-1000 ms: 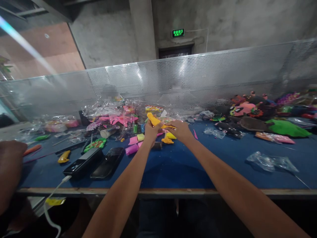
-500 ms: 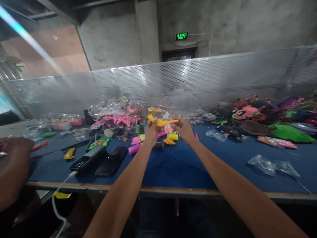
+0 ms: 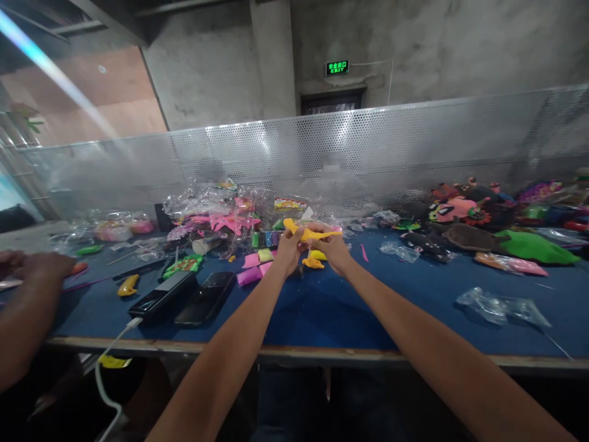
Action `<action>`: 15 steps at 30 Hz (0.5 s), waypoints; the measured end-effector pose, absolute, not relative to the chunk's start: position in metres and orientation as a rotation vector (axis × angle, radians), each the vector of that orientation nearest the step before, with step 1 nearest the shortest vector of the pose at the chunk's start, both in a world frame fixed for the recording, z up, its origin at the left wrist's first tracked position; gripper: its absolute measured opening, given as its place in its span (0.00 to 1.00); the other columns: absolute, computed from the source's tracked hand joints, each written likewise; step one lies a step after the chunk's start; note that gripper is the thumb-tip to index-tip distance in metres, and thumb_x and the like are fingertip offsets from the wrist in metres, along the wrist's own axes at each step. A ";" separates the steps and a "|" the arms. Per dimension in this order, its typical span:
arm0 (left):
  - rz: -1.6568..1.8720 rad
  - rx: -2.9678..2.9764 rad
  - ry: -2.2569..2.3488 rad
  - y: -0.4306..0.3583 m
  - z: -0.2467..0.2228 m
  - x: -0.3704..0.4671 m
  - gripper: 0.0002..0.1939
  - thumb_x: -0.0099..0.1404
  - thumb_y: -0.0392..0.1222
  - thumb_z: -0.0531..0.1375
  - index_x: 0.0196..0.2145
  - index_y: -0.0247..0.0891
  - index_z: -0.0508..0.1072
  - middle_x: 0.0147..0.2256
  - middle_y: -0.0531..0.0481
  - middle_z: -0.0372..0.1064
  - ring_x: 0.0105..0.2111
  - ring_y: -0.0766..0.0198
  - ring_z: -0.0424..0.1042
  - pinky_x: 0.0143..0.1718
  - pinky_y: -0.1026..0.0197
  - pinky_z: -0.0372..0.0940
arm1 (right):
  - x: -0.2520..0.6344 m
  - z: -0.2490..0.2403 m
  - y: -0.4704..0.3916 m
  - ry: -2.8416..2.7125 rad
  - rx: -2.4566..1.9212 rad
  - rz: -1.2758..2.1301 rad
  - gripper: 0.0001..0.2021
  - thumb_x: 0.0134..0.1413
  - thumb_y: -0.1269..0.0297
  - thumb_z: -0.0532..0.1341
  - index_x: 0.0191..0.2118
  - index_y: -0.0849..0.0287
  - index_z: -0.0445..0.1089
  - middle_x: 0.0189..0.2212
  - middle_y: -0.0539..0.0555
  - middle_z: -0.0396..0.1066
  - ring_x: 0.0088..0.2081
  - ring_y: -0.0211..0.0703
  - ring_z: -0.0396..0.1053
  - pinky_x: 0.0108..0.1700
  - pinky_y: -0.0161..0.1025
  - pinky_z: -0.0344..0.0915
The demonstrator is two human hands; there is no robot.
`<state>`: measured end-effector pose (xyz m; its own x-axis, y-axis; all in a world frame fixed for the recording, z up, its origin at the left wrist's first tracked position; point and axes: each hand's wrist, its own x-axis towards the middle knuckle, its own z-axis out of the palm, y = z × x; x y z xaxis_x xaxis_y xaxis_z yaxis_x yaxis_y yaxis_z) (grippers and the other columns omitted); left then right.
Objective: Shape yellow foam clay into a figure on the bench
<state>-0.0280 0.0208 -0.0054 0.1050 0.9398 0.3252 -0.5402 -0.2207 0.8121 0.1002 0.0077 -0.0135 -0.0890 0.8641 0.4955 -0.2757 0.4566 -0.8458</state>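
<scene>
A long yellow clay figure (image 3: 317, 234), thick at its left end and tapering to the right, is held above the blue table between both hands. My left hand (image 3: 289, 247) grips it near the thick end. The fingers of my right hand (image 3: 334, 248) are closed on its middle, close to my left hand, and the thin end sticks out past them. Just below the hands lies a yellow-orange clay lump (image 3: 313, 263). Pink and purple clay packets (image 3: 250, 276) rest to the left of my left hand.
A black phone (image 3: 207, 299) and a power bank (image 3: 163, 296) with a white cable lie front left. Another person's hand (image 3: 43, 267) is at far left. Clear wrapping (image 3: 501, 306) and plush toys (image 3: 536, 245) are on the right.
My right hand has moved in toward my left hand and slid along the yellow figure. The thin end now pokes out to the right of its fingers.
</scene>
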 end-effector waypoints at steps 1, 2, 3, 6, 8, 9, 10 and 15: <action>1.463 1.080 0.484 0.020 -0.006 -0.028 0.25 0.48 0.52 0.75 0.36 0.38 0.71 0.34 0.53 0.73 0.32 0.68 0.74 0.36 0.64 0.68 | 0.100 -0.014 0.008 -1.308 -0.573 1.056 0.30 0.35 0.51 0.74 0.48 0.56 0.75 0.45 0.56 0.77 0.40 0.45 0.74 0.38 0.38 0.71; 1.446 1.091 0.453 0.020 -0.006 -0.028 0.25 0.48 0.52 0.75 0.37 0.38 0.72 0.35 0.52 0.74 0.34 0.67 0.74 0.36 0.64 0.68 | 0.100 -0.014 0.008 -1.272 -0.565 1.068 0.29 0.36 0.50 0.74 0.46 0.56 0.76 0.44 0.56 0.78 0.40 0.45 0.74 0.38 0.39 0.71; 1.425 1.104 0.420 0.019 -0.006 -0.028 0.24 0.47 0.51 0.75 0.37 0.38 0.72 0.37 0.51 0.74 0.35 0.66 0.74 0.37 0.63 0.68 | 0.100 -0.014 0.009 -1.231 -0.556 1.082 0.28 0.36 0.50 0.74 0.45 0.56 0.76 0.43 0.56 0.78 0.39 0.45 0.74 0.37 0.39 0.71; 1.380 1.144 0.356 0.018 -0.006 -0.028 0.24 0.46 0.47 0.76 0.38 0.38 0.74 0.39 0.51 0.75 0.37 0.65 0.74 0.39 0.62 0.68 | 0.101 -0.013 0.009 -1.142 -0.532 1.119 0.27 0.37 0.49 0.74 0.44 0.57 0.76 0.41 0.56 0.78 0.39 0.45 0.74 0.37 0.40 0.71; 1.382 1.159 0.364 0.017 -0.005 -0.028 0.23 0.46 0.46 0.76 0.37 0.38 0.75 0.37 0.52 0.75 0.35 0.66 0.74 0.39 0.62 0.68 | 0.102 -0.013 0.009 -1.140 -0.526 1.144 0.27 0.37 0.49 0.73 0.45 0.55 0.76 0.40 0.55 0.78 0.38 0.45 0.74 0.36 0.40 0.71; 1.387 1.163 0.369 0.017 -0.005 -0.028 0.22 0.46 0.47 0.76 0.36 0.38 0.75 0.36 0.52 0.75 0.35 0.66 0.73 0.39 0.62 0.68 | 0.102 -0.013 0.008 -1.143 -0.521 1.155 0.27 0.37 0.49 0.73 0.45 0.54 0.75 0.41 0.54 0.78 0.38 0.44 0.74 0.35 0.39 0.70; 1.394 1.163 0.374 0.018 -0.004 -0.028 0.22 0.45 0.47 0.76 0.36 0.38 0.75 0.36 0.52 0.75 0.34 0.66 0.73 0.40 0.61 0.68 | 0.102 -0.013 0.007 -1.145 -0.516 1.166 0.27 0.37 0.50 0.74 0.46 0.52 0.75 0.42 0.53 0.78 0.37 0.44 0.74 0.35 0.39 0.70; 1.397 1.138 0.388 0.019 -0.005 -0.029 0.24 0.43 0.45 0.77 0.36 0.37 0.75 0.35 0.52 0.75 0.34 0.66 0.74 0.40 0.60 0.69 | 0.100 -0.013 0.006 -1.100 -0.510 1.208 0.31 0.33 0.55 0.76 0.48 0.51 0.73 0.41 0.50 0.77 0.35 0.40 0.74 0.32 0.35 0.68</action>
<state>-0.0286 0.0194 -0.0054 0.2152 0.8948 0.3912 -0.5651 -0.2126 0.7972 0.0997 0.0064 -0.0131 -0.0387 0.9172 0.3965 -0.4802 0.3309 -0.8123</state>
